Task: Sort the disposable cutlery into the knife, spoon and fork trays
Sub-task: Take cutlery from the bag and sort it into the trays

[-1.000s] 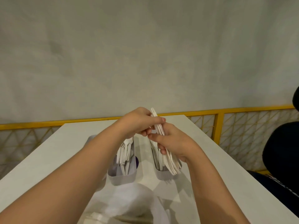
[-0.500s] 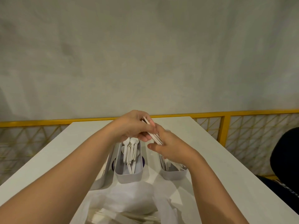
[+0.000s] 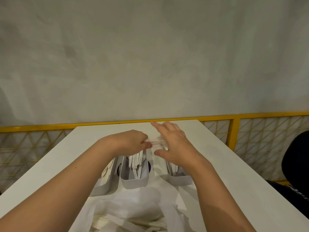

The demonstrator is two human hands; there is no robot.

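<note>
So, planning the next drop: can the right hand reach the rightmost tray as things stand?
Probably yes: the right hand hovers open over the rightmost tray with nothing visible between them; the left hand pinches cutlery beside it.

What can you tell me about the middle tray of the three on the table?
The middle tray is a narrow pale grey bin, plastic by its look, with rounded corners. It stands on the white table, its length running away from the person, and holds white cutlery lying along it. The left hand is above its far end.
</note>
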